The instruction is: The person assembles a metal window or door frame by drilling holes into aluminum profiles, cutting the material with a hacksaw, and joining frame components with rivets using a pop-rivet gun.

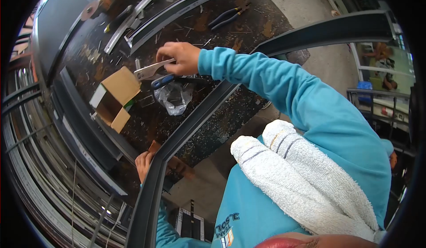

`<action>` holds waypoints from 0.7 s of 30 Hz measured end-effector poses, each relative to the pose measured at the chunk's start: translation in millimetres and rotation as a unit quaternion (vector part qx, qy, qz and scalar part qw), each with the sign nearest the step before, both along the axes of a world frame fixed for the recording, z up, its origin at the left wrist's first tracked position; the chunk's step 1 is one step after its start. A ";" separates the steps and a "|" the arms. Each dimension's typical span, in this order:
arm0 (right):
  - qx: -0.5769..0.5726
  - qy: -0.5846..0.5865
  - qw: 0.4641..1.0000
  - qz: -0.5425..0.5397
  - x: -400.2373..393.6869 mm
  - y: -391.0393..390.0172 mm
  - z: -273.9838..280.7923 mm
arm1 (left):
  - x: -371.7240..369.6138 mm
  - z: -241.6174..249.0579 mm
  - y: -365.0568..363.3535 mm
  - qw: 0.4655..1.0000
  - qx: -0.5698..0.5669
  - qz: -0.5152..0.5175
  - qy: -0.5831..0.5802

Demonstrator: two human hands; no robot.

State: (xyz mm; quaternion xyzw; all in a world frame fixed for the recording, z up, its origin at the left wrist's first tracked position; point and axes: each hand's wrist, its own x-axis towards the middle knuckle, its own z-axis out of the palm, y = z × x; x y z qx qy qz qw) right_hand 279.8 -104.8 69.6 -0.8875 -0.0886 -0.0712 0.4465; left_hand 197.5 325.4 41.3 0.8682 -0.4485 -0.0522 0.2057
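My right hand [179, 58] is closed round a flat silver metal tool [151, 70] above the dark worktop. Just below it lie a blue-handled tool [162, 82] and a clear plastic bag [174, 99]. An open cardboard box [119, 92] is to the left of them. Lower down, my left hand [143, 164] has its fingers curled at the outer edge of a dark metal frame [160, 159]; its palm is hidden, and a small brown piece [154, 146] is beside the fingers.
Pliers [228, 17], an angle grinder [98, 6], metal profiles [186, 8] and scattered shavings lie on the worktop [248, 30]. Long profiles [49, 172] are stacked at the left. The dark frame crosses in front of my body. People [381, 57] are at the far right.
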 end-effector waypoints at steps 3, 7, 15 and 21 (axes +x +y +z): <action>-0.048 0.030 0.981 0.187 -44.3 25.9 8.7 | -10.4 11.2 -8.7 1.000 0.005 0.026 0.000; -0.290 0.132 0.901 0.293 -115.4 37.9 -8.9 | -38.2 11.6 -19.4 0.971 -0.083 0.200 0.101; -0.224 0.128 0.910 0.324 -101.7 33.8 -12.8 | -119.3 -46.6 -29.7 0.792 -0.206 0.544 0.184; -0.239 0.166 0.903 0.316 -90.5 42.3 -6.4 | -130.0 -12.7 -72.4 0.766 -0.195 0.599 0.129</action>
